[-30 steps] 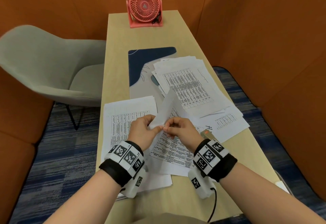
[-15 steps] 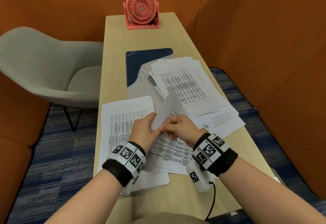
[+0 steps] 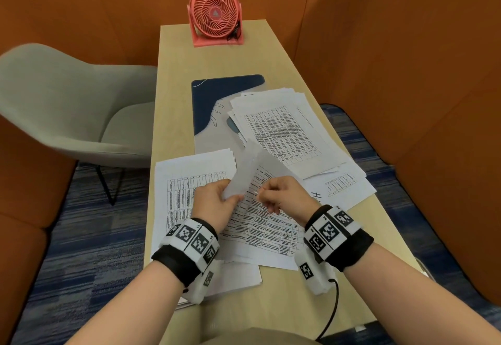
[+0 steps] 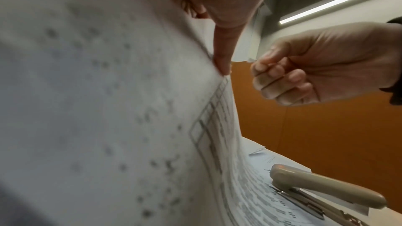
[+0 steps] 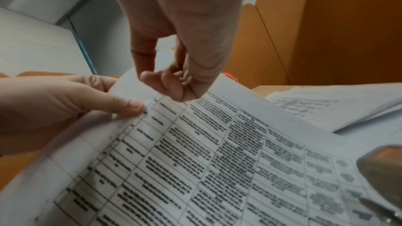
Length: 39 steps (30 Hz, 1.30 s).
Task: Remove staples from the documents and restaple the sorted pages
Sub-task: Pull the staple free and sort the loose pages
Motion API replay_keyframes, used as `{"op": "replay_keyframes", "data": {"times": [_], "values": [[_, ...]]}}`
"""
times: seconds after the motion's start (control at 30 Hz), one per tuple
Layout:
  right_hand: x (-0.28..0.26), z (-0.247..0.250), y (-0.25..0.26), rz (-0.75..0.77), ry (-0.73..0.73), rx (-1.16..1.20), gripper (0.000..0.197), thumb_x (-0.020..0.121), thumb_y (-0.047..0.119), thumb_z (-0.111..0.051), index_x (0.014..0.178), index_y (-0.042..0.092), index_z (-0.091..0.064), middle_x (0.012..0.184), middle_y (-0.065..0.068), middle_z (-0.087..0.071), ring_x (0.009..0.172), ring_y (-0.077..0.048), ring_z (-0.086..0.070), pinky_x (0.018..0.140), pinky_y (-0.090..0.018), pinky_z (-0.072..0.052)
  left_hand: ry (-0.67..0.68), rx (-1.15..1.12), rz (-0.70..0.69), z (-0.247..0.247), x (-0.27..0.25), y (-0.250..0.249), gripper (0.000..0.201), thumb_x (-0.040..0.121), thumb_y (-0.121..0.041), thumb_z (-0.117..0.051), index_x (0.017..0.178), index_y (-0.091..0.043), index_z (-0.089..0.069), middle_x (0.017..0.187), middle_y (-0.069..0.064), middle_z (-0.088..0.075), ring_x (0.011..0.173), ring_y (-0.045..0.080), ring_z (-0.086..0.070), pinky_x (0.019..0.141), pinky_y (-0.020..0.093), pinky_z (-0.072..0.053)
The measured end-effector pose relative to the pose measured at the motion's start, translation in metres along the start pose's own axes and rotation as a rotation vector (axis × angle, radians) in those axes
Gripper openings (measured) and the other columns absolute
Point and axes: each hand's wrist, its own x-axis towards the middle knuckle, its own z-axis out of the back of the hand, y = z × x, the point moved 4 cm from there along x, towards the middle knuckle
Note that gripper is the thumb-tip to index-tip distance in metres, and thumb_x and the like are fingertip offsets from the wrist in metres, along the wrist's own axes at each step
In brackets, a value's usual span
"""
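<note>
Documents: printed table sheets in several stacks on worktop (image 3: 173, 95), near-centre to far-right. Largest: far-right stack (image 3: 284, 130); near-left stack (image 3: 189, 179); centre set (image 3: 271, 230), top page corner folded up. Stapler (image 4: 322, 188), beige, lies on sheets near right. Left hand (image 3: 214, 203): fingers pinch the lifted corner. Right hand (image 3: 282, 195): fingers curled narrow, thumb/forefinger tips together just beside that corner; staple itself too small to confirm. Step, prob.: pulling staple. Advice: keep corner taut w/ left, draw straight out, don't tear paper.
</note>
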Motion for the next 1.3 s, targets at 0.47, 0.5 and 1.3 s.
{"op": "replay_keyframes", "data": {"times": [0.47, 0.5, 1.3], "values": [[-0.054, 0.163, -0.106, -0.386, -0.736, 0.042, 0.020, 0.083, 0.003, -0.062, 0.063, 0.000, -0.060, 0.055, -0.008, -0.058, 0.046, -0.015, -0.052, 0.047, -0.022, -0.044, 0.017, 0.132, 0.011, -0.002, 0.012, 0.000, 0.024, 0.084, -0.020, -0.066, 0.103, -0.006, -0.068, 0.096, 0.010, -0.070, 0.079, 0.019, -0.058, 0.073, 0.024, -0.041], [-0.066, 0.185, -0.126, -0.509, -0.801, 0.033, 0.023, 0.084, 0.006, -0.061, 0.061, 0.002, -0.059, 0.054, -0.008, -0.058, 0.046, -0.016, -0.051, 0.047, -0.024, -0.042, 0.013, 0.156, 0.016, -0.001, 0.012, 0.001, 0.024, 0.084, -0.019, -0.067, 0.104, -0.005, -0.068, 0.096, 0.011, -0.070, 0.078, 0.019, -0.057, 0.074, 0.025, -0.041], [-0.027, 0.111, -0.081, -0.120, -0.353, -0.625, 0.048, 0.090, 0.039, -0.058, 0.128, 0.011, -0.049, 0.120, -0.005, -0.056, 0.113, -0.021, -0.051, 0.094, -0.032, -0.041, 0.036, 0.316, 0.108, -0.002, 0.009, -0.003, 0.028, 0.091, -0.005, -0.052, 0.118, 0.000, -0.059, 0.110, 0.024, -0.063, 0.099, 0.037, -0.057, 0.079, 0.035, -0.040]]}}
